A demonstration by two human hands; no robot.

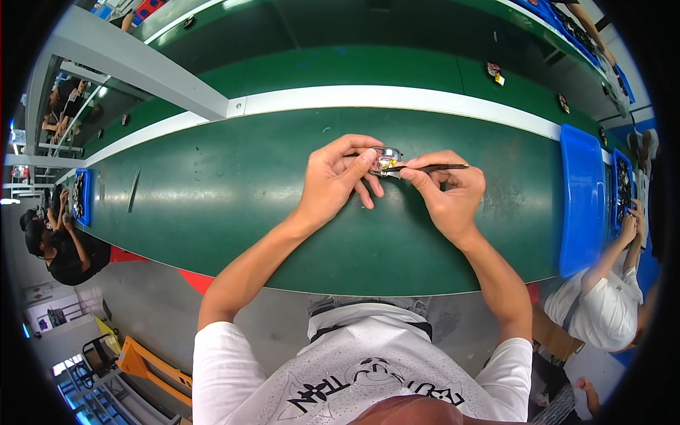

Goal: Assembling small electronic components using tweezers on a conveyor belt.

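My left hand (331,176) grips a small rounded device (385,154) with a clear, dark-rimmed shell between thumb and fingers, above the middle of the green bench. Bits of red and yellow show inside the shell. In my right hand (453,197), pinched between thumb and fingers, is a slim dark tool (443,168) that looks like tweezers. Its back end points right, and its working end is at the device's lower right edge. Whether the tip touches a part inside is too small to tell.
On the green bench (234,234), a thin metal tool (134,190) lies at the left. A blue tray (582,205) stands at the right end. Beyond the white rail (397,95), small devices (496,73) sit on a green belt. Co-workers (602,304) are at both sides.
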